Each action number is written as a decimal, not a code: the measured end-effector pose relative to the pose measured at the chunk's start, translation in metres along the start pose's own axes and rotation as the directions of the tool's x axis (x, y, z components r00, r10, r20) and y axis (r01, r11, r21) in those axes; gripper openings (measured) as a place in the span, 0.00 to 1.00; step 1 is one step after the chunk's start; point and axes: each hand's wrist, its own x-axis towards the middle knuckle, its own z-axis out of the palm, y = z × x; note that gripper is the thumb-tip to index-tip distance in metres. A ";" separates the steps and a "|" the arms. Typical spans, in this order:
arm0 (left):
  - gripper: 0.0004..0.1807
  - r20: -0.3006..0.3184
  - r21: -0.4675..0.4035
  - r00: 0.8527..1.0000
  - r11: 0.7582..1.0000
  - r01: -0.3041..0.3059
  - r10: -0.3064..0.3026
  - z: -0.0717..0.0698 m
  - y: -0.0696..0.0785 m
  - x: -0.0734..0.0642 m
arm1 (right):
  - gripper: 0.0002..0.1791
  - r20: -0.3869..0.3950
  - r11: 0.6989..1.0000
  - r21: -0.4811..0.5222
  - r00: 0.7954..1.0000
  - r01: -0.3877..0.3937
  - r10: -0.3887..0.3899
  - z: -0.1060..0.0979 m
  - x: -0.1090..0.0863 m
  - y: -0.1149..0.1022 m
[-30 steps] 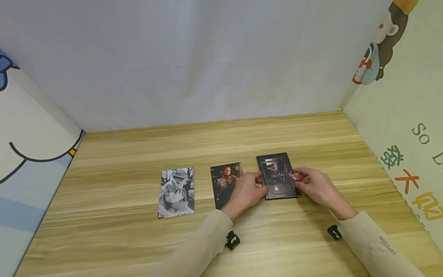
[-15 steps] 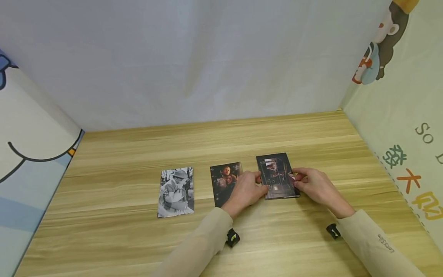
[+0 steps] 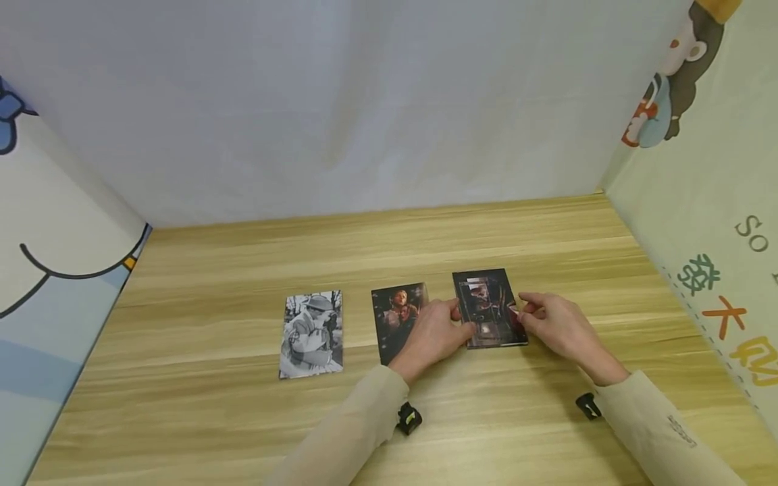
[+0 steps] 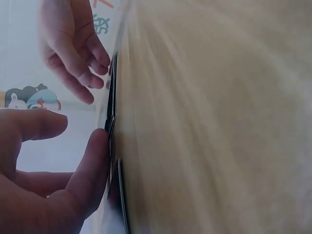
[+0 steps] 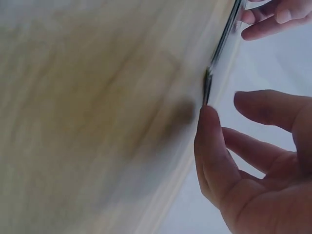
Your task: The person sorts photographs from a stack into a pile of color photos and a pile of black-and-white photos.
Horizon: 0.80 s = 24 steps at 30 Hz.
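Both hands are at a dark photo card stack (image 3: 489, 307) lying on the wooden table, its top picture a dim interior. In the head view my left hand (image 3: 434, 331) touches the left edge with thumb and finger. My right hand (image 3: 556, 327) meets the right edge. The left wrist view has the left thumb (image 4: 92, 170) against the thin edge, the index finger standing apart from it. Likewise, in the right wrist view the right thumb (image 5: 212, 136) presses the stack's end (image 5: 207, 87), and the other fingers are relaxed. A dark portrait photo (image 3: 398, 317) lies partly under the left hand.
Farther left on the wooden table (image 3: 213, 304) lies a black-and-white photo (image 3: 311, 334) of a person in a hat. A pale cloth wall (image 3: 365, 115) rises behind the table. Printed panels (image 3: 699, 196) flank it.
Both hands stay at the edges of the dark stack, with only slight finger motion. The head view has shifted a little. The other two photos have not moved on the table.
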 end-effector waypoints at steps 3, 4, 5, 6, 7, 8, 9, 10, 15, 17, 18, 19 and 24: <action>0.31 -0.017 -0.041 1.000 0.999 0.010 -0.011 -0.001 0.001 -0.006 | 0.25 -0.044 1.000 0.027 0.999 -0.002 0.003 -0.002 -0.004 -0.004; 0.35 -0.024 -0.064 1.000 0.998 0.013 -0.014 -0.001 0.002 -0.009 | 0.25 -0.056 0.999 0.035 0.998 -0.003 0.005 -0.002 -0.005 -0.005; 0.37 -0.027 -0.087 1.000 0.996 0.013 -0.015 -0.001 0.002 -0.011 | 0.25 -0.067 0.999 0.045 0.998 -0.004 0.007 -0.003 -0.007 -0.007; 0.37 -0.028 -0.113 1.000 0.994 0.009 -0.012 -0.002 0.002 -0.013 | 0.25 -0.075 0.999 0.054 0.997 -0.005 0.009 -0.003 -0.008 -0.010; 0.38 -0.031 -0.133 1.000 0.991 0.002 -0.006 -0.003 0.002 -0.016 | 0.26 -0.081 0.998 0.062 0.997 -0.004 0.009 -0.004 -0.010 -0.012; 0.38 -0.032 -0.145 0.999 0.989 -0.006 0.001 -0.004 0.002 -0.019 | 0.26 -0.085 0.997 0.074 0.996 -0.001 0.008 -0.004 -0.011 -0.014; 0.38 -0.033 -0.146 0.999 0.989 -0.020 0.015 -0.005 0.002 -0.022 | 0.27 -0.089 0.996 0.087 0.996 -0.001 0.009 -0.004 -0.013 -0.016; 0.38 -0.035 -0.140 0.999 0.990 -0.033 0.028 -0.006 0.003 -0.024 | 0.27 -0.094 0.995 0.099 0.996 0.000 0.009 -0.004 -0.014 -0.019; 0.40 -0.051 -0.118 0.997 0.991 -0.068 0.062 -0.015 0.005 -0.040 | 0.30 -0.122 0.987 0.160 0.992 0.028 -0.008 -0.004 -0.022 -0.032; 0.41 -0.068 -0.125 0.995 0.989 -0.078 0.070 -0.019 0.005 -0.047 | 0.30 -0.136 0.985 0.167 0.990 0.047 -0.024 -0.003 -0.023 -0.036; 0.41 -0.078 -0.128 0.994 0.988 -0.087 0.077 -0.021 0.004 -0.050 | 0.30 -0.142 0.984 0.168 0.989 0.058 -0.034 -0.002 -0.024 -0.038; 0.42 -0.088 -0.130 0.993 0.987 -0.095 0.084 -0.023 0.003 -0.053 | 0.30 -0.145 0.983 0.169 0.988 0.068 -0.043 -0.001 -0.024 -0.040; 0.43 -0.148 -0.118 0.980 0.981 -0.154 0.136 -0.032 -0.002 -0.066 | 0.32 -0.151 0.984 0.152 0.986 0.094 -0.071 0.002 -0.027 -0.048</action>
